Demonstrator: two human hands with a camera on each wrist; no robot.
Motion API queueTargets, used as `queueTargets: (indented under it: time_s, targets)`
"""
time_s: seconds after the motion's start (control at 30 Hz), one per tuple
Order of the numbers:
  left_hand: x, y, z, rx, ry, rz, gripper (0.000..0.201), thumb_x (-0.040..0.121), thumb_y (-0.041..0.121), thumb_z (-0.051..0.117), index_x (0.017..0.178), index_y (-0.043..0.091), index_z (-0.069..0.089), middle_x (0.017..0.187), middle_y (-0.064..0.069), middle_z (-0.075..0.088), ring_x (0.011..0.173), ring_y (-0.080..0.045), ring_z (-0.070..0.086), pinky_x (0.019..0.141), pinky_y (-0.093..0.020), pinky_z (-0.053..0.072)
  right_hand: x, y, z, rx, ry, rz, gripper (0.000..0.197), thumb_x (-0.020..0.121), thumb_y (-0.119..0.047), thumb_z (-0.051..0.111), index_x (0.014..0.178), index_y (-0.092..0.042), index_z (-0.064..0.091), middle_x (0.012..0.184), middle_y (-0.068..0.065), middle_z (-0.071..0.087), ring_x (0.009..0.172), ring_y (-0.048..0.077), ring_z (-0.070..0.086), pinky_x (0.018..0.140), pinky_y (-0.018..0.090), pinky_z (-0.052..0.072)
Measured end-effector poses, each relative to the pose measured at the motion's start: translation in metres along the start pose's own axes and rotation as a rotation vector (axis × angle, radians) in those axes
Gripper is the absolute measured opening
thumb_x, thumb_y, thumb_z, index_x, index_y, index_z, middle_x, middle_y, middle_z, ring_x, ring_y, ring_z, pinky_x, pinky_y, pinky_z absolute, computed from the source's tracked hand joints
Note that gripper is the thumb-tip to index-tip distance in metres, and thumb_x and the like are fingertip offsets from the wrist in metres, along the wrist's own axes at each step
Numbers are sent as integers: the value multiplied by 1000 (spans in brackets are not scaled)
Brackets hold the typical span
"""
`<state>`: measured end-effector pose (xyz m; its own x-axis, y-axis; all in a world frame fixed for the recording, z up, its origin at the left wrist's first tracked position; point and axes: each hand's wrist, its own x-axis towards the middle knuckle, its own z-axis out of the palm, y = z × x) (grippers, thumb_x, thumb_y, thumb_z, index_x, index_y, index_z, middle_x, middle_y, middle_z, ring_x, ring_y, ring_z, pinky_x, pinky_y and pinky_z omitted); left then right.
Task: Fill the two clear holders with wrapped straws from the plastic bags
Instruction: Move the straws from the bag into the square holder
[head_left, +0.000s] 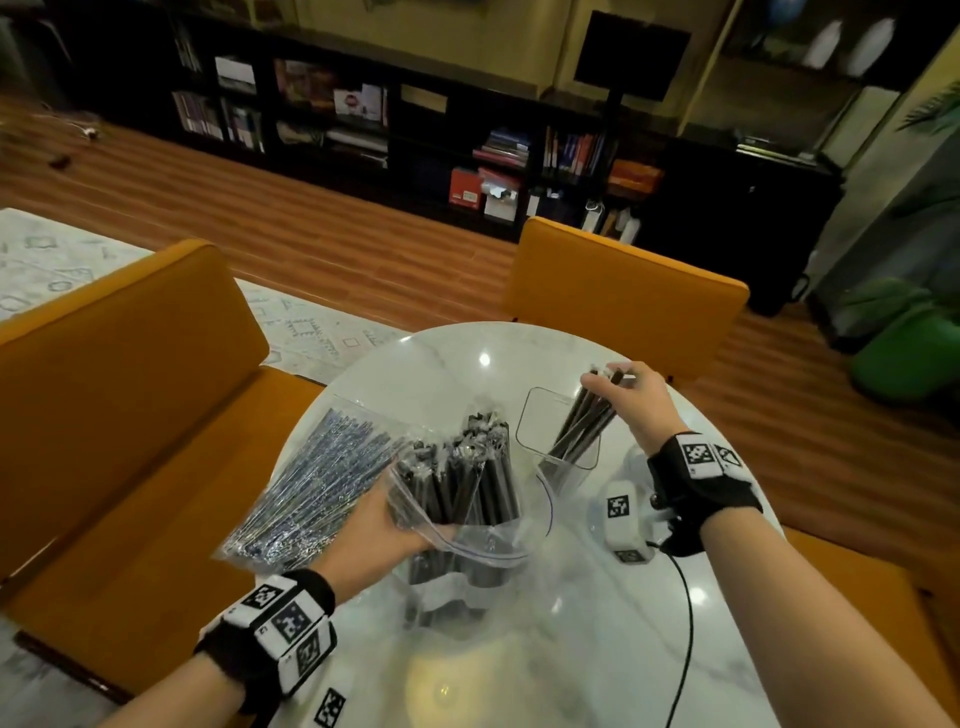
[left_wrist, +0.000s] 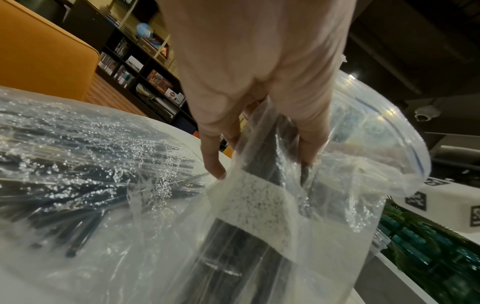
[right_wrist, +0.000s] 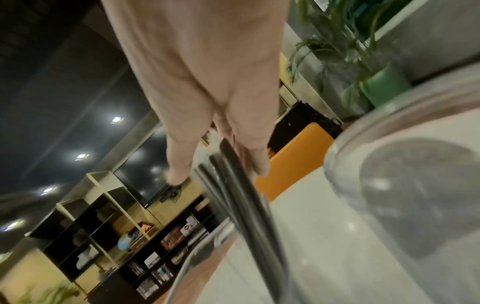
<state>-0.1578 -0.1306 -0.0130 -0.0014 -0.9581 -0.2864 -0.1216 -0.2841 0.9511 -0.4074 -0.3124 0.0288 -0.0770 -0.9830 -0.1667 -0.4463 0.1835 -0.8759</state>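
Note:
A square clear holder (head_left: 524, 415) stands on the round white table (head_left: 571, 649), with a bunch of black wrapped straws (head_left: 582, 426) leaning in it. My right hand (head_left: 618, 382) grips the top of that bunch. My left hand (head_left: 400, 519) holds the side of an open zip bag (head_left: 467, 499) full of black wrapped straws, standing upright. In the left wrist view my left hand (left_wrist: 262, 162) pinches the open bag's (left_wrist: 259, 205) wall. The right wrist view shows my right hand (right_wrist: 218, 172) on the straws (right_wrist: 239, 195) above the holder's rim (right_wrist: 197, 255). A second, round clear holder (right_wrist: 389, 164) stands close by.
A flat bag of thinner straws (head_left: 317, 478) lies on the table's left side, beside my left hand. A white marker block (head_left: 621, 519) with a black cable (head_left: 685, 623) sits under my right wrist. Orange chairs (head_left: 119, 364) stand at the left and behind the table.

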Motion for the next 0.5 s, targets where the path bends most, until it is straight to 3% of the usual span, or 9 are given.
queueTargets:
  time_s: [0.03, 0.07, 0.1, 0.13, 0.23, 0.3, 0.37, 0.43, 0.5]
  targets:
    - [1, -2, -2, -3, -3, -11, 50, 75, 9, 78, 98, 33, 40, 91, 25, 50, 75, 19, 50, 78, -8, 50, -3, -5, -7, -83, -63, 11, 67, 82, -37, 76, 135, -8, 47, 133, 17, 56, 117, 31, 57, 87, 33, 45]
    - [2, -5, -4, 5, -5, -31, 51, 71, 13, 82, 99, 34, 44, 96, 20, 57, 84, 13, 56, 91, -22, 53, -7, -12, -14, -187, -99, 3, 80, 81, -42, 75, 144, -10, 38, 144, 16, 48, 126, 30, 51, 95, 36, 43]
    - [1, -5, -6, 18, -6, -42, 56, 66, 19, 86, 105, 32, 48, 104, 13, 63, 94, 2, 62, 99, -35, 51, -11, -19, -23, -290, -80, -36, 85, 80, -44, 75, 147, -12, 33, 150, 14, 42, 133, 29, 46, 103, 40, 42]
    - [0, -4, -7, 25, -10, -45, 63, 61, 26, 88, 111, 27, 50, 110, 7, 64, 103, -9, 63, 101, -41, 49, -18, -27, -31, -351, -17, -104, 83, 81, -43, 74, 147, -14, 34, 151, 11, 42, 135, 28, 44, 107, 43, 41]
    - [0, -7, -8, 22, -5, -64, 74, 54, 31, 87, 117, 21, 49, 115, 1, 63, 108, -18, 60, 99, -42, 48, -56, -52, -45, -195, 116, -304, 46, 91, -26, 66, 133, -17, 50, 124, 7, 63, 114, 21, 61, 100, 41, 50]
    - [0, -11, -7, 23, -3, -63, 59, 61, 22, 85, 108, 26, 50, 108, 5, 62, 99, -11, 60, 89, -35, 51, -91, -54, -36, 120, -18, -291, 31, 92, -16, 63, 123, -15, 57, 107, 7, 71, 99, 20, 69, 94, 38, 55]
    - [-1, -11, -4, 32, -16, -54, 50, 68, 13, 84, 99, 30, 49, 101, 7, 60, 94, -9, 58, 75, -22, 47, -124, -35, -11, 289, -199, -184, 38, 89, -16, 66, 125, -13, 55, 112, 10, 70, 99, 19, 70, 93, 35, 56]
    - [0, -12, -3, 34, -15, -48, 49, 68, 10, 84, 106, 21, 55, 106, 1, 66, 100, -16, 63, 81, -29, 52, -147, -9, 23, 152, -348, -101, 63, 83, -29, 72, 138, -20, 44, 126, 0, 61, 105, 10, 64, 85, 25, 55]
    - [-2, -10, -1, 50, -48, -14, 48, 68, 11, 85, 110, 18, 63, 105, -2, 73, 101, -18, 67, 91, -41, 54, -159, 15, 54, 78, -403, -76, 86, 79, -32, 78, 149, -26, 28, 134, -9, 47, 112, 7, 56, 82, 17, 49]
